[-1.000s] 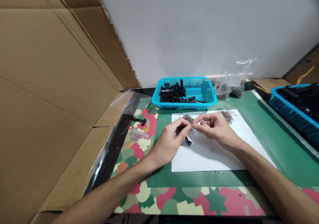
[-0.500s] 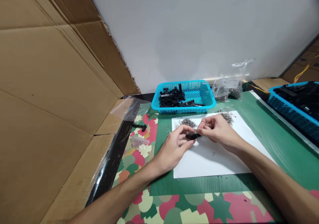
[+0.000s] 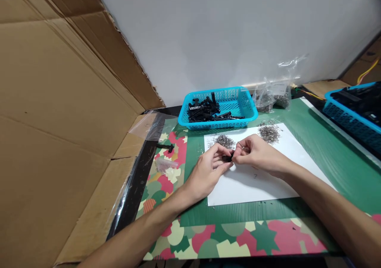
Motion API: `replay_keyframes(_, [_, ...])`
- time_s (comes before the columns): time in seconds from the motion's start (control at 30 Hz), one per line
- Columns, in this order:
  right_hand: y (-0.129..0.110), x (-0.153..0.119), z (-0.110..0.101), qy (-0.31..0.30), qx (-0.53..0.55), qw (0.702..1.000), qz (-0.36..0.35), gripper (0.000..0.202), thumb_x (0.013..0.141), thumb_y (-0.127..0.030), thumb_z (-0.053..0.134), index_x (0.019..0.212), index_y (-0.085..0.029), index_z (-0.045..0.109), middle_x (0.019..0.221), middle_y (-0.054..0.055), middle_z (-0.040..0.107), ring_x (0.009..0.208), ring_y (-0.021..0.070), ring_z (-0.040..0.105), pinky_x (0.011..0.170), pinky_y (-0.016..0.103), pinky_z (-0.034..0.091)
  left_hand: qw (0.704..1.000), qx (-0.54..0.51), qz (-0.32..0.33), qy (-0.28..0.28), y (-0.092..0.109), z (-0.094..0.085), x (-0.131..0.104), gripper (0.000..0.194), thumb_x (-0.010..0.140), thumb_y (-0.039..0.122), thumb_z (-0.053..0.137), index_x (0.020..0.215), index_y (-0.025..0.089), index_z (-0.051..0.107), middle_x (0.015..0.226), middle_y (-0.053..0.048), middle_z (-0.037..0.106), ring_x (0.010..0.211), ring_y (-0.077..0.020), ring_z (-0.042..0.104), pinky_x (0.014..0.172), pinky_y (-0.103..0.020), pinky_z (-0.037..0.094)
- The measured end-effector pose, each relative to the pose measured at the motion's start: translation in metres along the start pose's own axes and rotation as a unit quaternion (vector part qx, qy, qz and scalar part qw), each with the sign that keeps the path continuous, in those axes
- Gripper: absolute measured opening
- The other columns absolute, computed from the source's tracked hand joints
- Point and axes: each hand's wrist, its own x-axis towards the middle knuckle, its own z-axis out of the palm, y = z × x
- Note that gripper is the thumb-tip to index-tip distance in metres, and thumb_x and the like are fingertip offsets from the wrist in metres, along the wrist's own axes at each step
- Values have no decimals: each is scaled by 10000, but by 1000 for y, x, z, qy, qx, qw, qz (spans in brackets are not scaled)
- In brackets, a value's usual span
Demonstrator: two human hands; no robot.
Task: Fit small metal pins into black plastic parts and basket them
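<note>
Between the fingers of my left hand [image 3: 207, 168] is a small black plastic part [image 3: 227, 158], held above a white sheet of paper [image 3: 238, 192]. My right hand [image 3: 258, 155] is closed in a pinch at the right end of that part, and a thin metal piece [image 3: 241, 145] shows at its fingers. Just behind my hands lie two heaps of tiny metal pieces on the paper, a left heap [image 3: 224, 141] and a right heap [image 3: 268, 133]. My fingers partly cover the black part.
A blue basket [image 3: 217, 124] holding black plastic parts stands at the back. Clear bags [image 3: 272, 97] of metal pieces sit beside it. Another blue basket [image 3: 351, 113] is at right. A loose black part [image 3: 166, 147] and a small plastic bag [image 3: 166, 164] lie left, near cardboard [image 3: 68, 141].
My right hand has come closer to my left fingers and now covers more of the black part's right end. The camera view has shifted slightly.
</note>
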Motion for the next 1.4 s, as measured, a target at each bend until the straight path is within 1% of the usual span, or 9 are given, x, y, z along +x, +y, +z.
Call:
replay_keyframes(0.17, [-3,-2,1,3,4,1000,-6,94,696,-219,689,628,-156,701,512,-54,443,492,71,298,459,252,175,1000,4,-4,8,0,0,0,278,917,330,809,1058,182,620,1190,-98,711,1155,-235,704,1008,-359,574])
replay_keyframes(0.4, [-7,-4,4,12,26,999,26,138,703,-251,718,620,-169,645,494,-60,449,446,62,294,428,249,163,1000,-3,-16,11,0,0,1,255,893,266,825,1023,177,624,1217,-105,720,1162,-233,709,1017,-367,572])
replay_keyframes(0.67, [-7,-4,3,7,28,999,20,122,731,-234,720,650,-167,658,499,-68,437,455,62,294,432,244,186,1000,11,-1,14,0,0,0,275,926,354,810,1045,183,630,1171,-86,726,1114,-215,715,990,-331,573])
replay_keyframes(0.83, [-11,-5,-1,29,52,997,-42,114,733,-221,747,682,-170,659,492,-106,332,475,64,262,459,229,209,999,-9,31,33,-1,0,-2,259,965,356,772,1076,206,592,1163,-80,744,1149,-235,725,970,-321,571])
replay_keyframes(0.97, [-9,-7,0,72,71,986,-134,155,784,-258,794,732,-170,677,498,-116,313,485,70,266,489,236,230,998,-26,43,39,5,0,-5,266,1062,450,622,1123,239,472,941,-36,766,865,-194,775,817,-316,597])
replay_keyframes(1.07, [-7,-8,3,89,80,976,-184,182,823,-285,809,755,-170,685,517,-114,315,496,71,257,496,236,234,996,-23,63,54,9,0,-6,292,1057,466,626,1105,250,435,818,26,699,635,-121,661,615,-226,520])
replay_keyframes(1.17, [-7,-8,5,104,66,971,-207,165,853,-278,797,783,-176,689,521,-118,308,492,71,252,492,230,243,995,-20,74,67,9,-1,-5,296,1033,450,671,1050,238,466,729,66,584,587,-86,546,556,-186,422])
replay_keyframes(1.3, [-8,-10,9,154,-36,951,-264,126,907,-241,730,806,-178,689,533,-113,312,480,73,271,472,223,238,995,-23,74,56,8,-4,-4,268,1031,435,682,1052,217,528,717,61,532,614,-86,490,566,-189,389])
replay_keyframes(1.4, [-6,-12,15,216,-179,895,-347,81,909,-153,692,831,-177,686,555,-114,303,477,67,275,468,220,240,996,-25,75,43,8,-5,-4,268,1102,454,534,1048,194,573,711,43,513,620,-98,469,571,-208,386])
